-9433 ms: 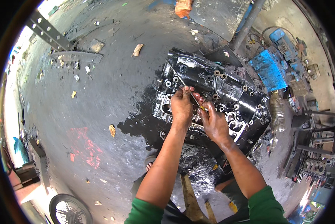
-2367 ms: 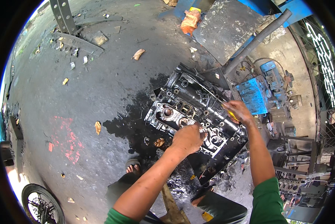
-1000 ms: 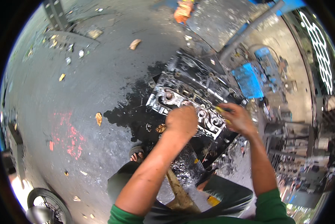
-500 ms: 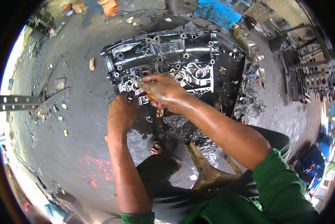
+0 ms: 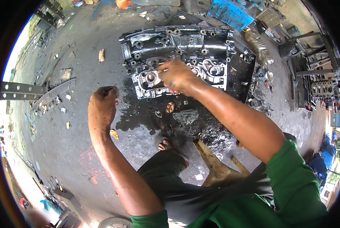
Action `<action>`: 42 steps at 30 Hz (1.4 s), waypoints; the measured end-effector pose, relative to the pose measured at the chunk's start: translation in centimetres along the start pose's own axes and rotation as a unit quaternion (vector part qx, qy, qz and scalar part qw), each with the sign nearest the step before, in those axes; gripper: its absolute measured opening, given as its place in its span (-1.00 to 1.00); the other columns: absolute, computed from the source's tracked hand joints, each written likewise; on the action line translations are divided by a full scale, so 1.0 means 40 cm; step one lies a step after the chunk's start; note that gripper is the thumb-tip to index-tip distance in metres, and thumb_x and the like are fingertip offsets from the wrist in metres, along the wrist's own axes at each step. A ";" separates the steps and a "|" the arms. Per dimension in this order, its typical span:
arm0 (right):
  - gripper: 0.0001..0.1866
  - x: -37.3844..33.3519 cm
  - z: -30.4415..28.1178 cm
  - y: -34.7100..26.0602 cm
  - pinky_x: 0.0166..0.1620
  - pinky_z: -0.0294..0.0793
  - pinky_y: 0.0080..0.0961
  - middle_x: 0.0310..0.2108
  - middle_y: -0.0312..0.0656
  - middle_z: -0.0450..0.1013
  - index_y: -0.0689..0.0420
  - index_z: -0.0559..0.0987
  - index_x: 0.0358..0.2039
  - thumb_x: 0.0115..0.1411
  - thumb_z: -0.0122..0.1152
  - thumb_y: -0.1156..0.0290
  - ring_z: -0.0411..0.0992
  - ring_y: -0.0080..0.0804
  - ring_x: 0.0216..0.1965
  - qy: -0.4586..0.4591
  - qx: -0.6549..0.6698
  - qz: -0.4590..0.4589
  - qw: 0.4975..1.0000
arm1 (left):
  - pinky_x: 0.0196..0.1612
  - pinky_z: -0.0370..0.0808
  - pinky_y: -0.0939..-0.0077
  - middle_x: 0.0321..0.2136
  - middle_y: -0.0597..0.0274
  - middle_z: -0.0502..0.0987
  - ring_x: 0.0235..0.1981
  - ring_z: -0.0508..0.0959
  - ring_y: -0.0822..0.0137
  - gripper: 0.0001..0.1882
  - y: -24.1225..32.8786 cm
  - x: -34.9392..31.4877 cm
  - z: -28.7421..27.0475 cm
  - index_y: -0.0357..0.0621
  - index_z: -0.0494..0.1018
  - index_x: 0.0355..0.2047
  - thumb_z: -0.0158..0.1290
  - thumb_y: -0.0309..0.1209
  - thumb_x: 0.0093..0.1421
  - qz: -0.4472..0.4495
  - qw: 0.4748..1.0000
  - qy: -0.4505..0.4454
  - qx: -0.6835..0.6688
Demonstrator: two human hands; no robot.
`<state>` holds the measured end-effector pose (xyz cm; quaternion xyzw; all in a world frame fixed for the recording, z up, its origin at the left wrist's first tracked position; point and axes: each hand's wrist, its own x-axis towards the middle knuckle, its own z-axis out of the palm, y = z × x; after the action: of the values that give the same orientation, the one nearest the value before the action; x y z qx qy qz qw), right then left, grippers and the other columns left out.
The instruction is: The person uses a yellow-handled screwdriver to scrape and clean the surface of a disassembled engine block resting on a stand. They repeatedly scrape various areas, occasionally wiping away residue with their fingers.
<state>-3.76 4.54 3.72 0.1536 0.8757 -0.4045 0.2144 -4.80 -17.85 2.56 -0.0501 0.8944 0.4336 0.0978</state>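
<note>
A wet, oily metal engine part, which looks like a cylinder head (image 5: 185, 45), lies in front of me, black along its far side and bright silver on its near side. Over its silver face, my right hand (image 5: 176, 77) is closed around a screwdriver-like tool with a yellowish handle (image 5: 161, 71). The tool's thin shaft points far left, and its tip is hard to make out against the metal. My left hand (image 5: 103, 103) hovers over the floor left of the part, apart from it, with its fingers curled in. Whatever it may hold is hidden.
A black sheet (image 5: 246, 72) sits under the part's right side. Dark liquid wets the near floor, where a dry leaf (image 5: 170, 107) and a crumpled dark scrap (image 5: 186, 116) lie. A perforated metal bar (image 5: 22, 91) is at left, a blue crate (image 5: 230, 14) far right. My sandalled foot (image 5: 164, 144) is close by.
My left hand has drawn away to the left from beside my right hand. My right hand, still gripping the tool, has shifted slightly right and farther over the part. The view has shifted a little.
</note>
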 end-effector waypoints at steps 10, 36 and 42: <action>-0.57 -0.020 0.052 0.042 -0.27 0.52 -0.40 -0.46 -0.05 0.56 0.17 0.53 0.07 0.21 0.10 0.29 0.54 -0.31 -0.50 0.041 0.015 0.009 0.999 | -0.33 0.48 0.49 -0.39 0.06 0.63 -0.44 0.59 0.35 -0.61 -0.012 0.006 -0.044 -0.37 0.55 -0.18 0.04 -0.23 0.19 -0.024 0.998 0.020 -0.056; -0.71 -0.063 0.056 -0.006 -0.04 0.48 -0.15 -0.23 0.09 0.55 0.21 0.59 -0.17 0.14 0.10 0.35 0.52 0.07 -0.20 0.189 -0.288 -0.226 0.911 | -0.40 0.47 0.56 -0.38 0.15 0.62 -0.46 0.55 0.43 -0.63 -0.046 0.007 -0.073 -0.33 0.55 -0.13 0.03 -0.28 0.21 -0.009 0.998 0.060 -0.032; -0.74 -0.031 0.062 0.002 -0.12 0.49 -0.10 -0.29 0.09 0.54 0.21 0.58 -0.21 0.12 0.11 0.39 0.52 0.03 -0.25 0.229 -0.309 -0.293 0.875 | -0.42 0.47 0.54 -0.40 0.15 0.62 -0.47 0.54 0.43 -0.64 -0.043 0.007 -0.073 -0.37 0.55 -0.17 0.04 -0.29 0.20 0.004 0.996 0.071 -0.060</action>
<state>-2.02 2.56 2.85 -0.0961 0.9856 -0.1110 -0.0842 -5.16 -21.18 2.95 -0.0827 0.8715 0.4824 0.0287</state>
